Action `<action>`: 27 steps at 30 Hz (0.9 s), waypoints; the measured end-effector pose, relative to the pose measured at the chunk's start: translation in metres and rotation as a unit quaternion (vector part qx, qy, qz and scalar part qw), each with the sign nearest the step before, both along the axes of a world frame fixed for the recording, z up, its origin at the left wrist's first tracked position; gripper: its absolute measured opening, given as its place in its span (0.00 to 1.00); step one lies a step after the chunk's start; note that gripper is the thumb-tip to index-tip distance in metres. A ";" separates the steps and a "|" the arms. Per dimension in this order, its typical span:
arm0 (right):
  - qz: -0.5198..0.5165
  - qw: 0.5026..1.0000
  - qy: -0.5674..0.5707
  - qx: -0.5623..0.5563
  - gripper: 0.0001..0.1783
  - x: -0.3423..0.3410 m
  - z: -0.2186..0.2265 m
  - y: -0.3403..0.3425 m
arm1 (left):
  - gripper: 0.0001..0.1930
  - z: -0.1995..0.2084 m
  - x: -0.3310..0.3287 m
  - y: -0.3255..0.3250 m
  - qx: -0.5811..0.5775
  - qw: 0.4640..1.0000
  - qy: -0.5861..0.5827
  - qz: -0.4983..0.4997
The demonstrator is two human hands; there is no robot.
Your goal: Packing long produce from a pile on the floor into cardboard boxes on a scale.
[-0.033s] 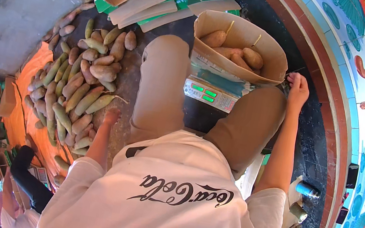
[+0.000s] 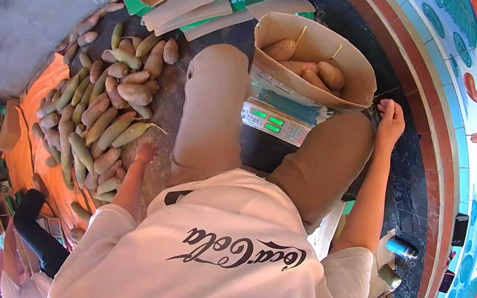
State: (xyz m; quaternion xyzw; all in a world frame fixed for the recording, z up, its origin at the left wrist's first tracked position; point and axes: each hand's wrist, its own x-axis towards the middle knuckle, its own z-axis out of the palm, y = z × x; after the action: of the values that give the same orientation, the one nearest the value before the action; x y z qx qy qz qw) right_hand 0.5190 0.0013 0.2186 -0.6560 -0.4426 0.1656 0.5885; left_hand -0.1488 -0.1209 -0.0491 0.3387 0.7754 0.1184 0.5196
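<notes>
A brown paper bag (image 2: 353, 83) stands open on a digital scale (image 2: 274, 123) with green-lit displays, just beyond my knees. Inside it lie several plump brownish tubers (image 2: 330, 75). My right hand (image 2: 391, 118) is beside the bag's right end, fingers bent with a gap between them and nothing visible in them. To the left of my left leg, my left hand (image 2: 148, 152) hangs low at the near right edge of a heap of long tubers (image 2: 101, 120), greenish and reddish brown. Its fingers are foreshortened, so their closing is unclear.
Flattened green and brown paper bags (image 2: 205, 11) are stacked at the far side. An orange sheet (image 2: 33, 133) lies under the heap's left side. Another person's dark-clothed leg (image 2: 39, 229) shows at lower left. A tiled wall (image 2: 448, 102) bounds the right; a blue can (image 2: 402, 248) stands there.
My right hand has shifted very slightly down and to the right, away from the bag's end. Otherwise the scene looks the same.
</notes>
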 end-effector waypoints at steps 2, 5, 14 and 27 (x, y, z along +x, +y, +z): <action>-0.025 0.995 -0.086 -0.036 0.13 0.012 -0.010 -0.015 | 0.11 -0.006 -0.005 -0.014 -0.038 0.998 0.007 -0.046; -0.054 0.958 -0.233 -0.160 0.12 0.016 -0.014 -0.049 | 0.13 0.000 0.007 -0.031 -0.098 0.993 0.013 -0.058; -0.059 0.873 -0.393 -0.283 0.12 0.036 -0.045 -0.154 | 0.08 0.018 0.018 -0.029 -0.158 0.985 -0.069 0.031; -0.133 0.864 -0.327 -0.358 0.22 -0.019 -0.102 -0.245 | 0.10 0.042 0.040 0.004 -0.055 0.992 -0.035 0.107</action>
State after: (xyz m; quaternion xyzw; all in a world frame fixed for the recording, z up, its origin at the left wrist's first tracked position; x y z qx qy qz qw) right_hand 0.5005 -0.2433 0.1169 -0.8907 -0.4288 0.0085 0.1510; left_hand -0.1090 -0.1169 -0.0072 0.2205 0.7936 0.1424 0.5489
